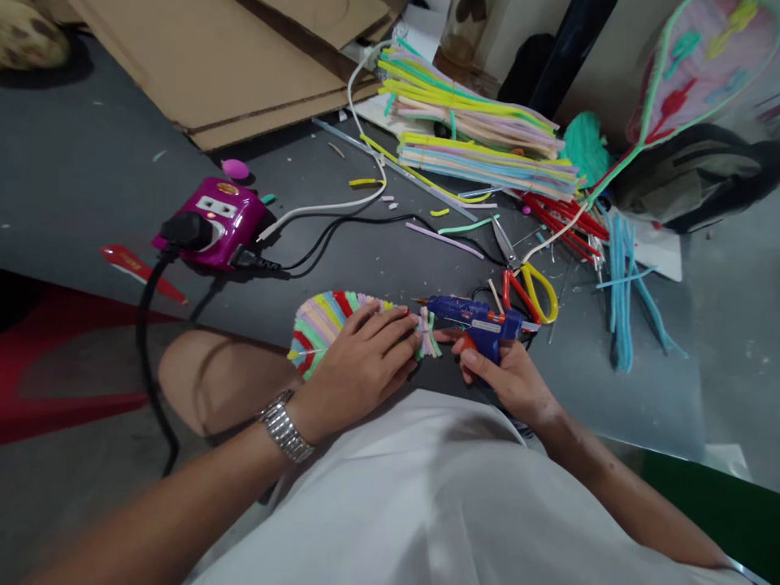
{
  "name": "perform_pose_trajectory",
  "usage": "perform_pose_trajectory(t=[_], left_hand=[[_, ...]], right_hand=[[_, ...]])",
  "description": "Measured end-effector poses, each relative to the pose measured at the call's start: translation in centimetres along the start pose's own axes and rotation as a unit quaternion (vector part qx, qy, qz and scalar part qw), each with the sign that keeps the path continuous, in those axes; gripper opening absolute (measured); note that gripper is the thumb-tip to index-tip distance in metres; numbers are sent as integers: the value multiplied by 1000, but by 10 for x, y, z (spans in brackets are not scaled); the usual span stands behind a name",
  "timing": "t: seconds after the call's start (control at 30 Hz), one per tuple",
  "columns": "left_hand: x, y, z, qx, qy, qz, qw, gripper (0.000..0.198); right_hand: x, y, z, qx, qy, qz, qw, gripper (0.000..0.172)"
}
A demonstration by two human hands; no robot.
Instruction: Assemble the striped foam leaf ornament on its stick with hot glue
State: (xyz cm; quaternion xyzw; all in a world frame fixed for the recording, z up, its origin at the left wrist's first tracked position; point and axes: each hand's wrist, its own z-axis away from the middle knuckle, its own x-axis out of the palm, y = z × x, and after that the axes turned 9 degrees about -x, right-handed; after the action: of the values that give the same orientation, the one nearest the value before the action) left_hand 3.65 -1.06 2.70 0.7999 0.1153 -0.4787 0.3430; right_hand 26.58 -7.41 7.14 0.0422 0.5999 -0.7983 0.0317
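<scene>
Head view, frame centre: left hand [364,351], laid flat, hides part of striped pipe-cleaner piece [318,327], long axis left-right; right hand [510,375] grips hot-glue gun [481,322], nozzle [421,301] leftward.

That striped piece [326,315] is the loudest thing I can see from here, bands of red, yellow, mint, pale blue and lilac. Glue gun [457,309]'s a deep blue with an orange trigger [469,342]. Scissors [515,264] have 1 red loop and 1 yellow, lol. Power box [244,221] is straight-up magenta, tabletop [91,162] plain dark grey, shirt [378,487] plain white.
</scene>
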Motion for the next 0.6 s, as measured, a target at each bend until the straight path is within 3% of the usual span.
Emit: perform_pose_trajectory(t=[0.13, 0.27, 0.47, 0.6], left_hand=[[0, 0, 0, -3, 0, 4, 1000, 26], [0, 1, 1, -14, -1, 17, 1000, 26], [-1, 1, -1, -23, -5, 17, 1000, 23], [-1, 2, -2, -17, -2, 15, 1000, 22]], right_hand=[[-7, -2, 5, 2, -7, 10, 1000, 45], [-28, -9, 20, -1, -15, 140, 990, 39], [-46, -22, 35, -46, -95, 346, 932, 29], [-45, -25, 34, -83, -143, 386, 908, 29]])
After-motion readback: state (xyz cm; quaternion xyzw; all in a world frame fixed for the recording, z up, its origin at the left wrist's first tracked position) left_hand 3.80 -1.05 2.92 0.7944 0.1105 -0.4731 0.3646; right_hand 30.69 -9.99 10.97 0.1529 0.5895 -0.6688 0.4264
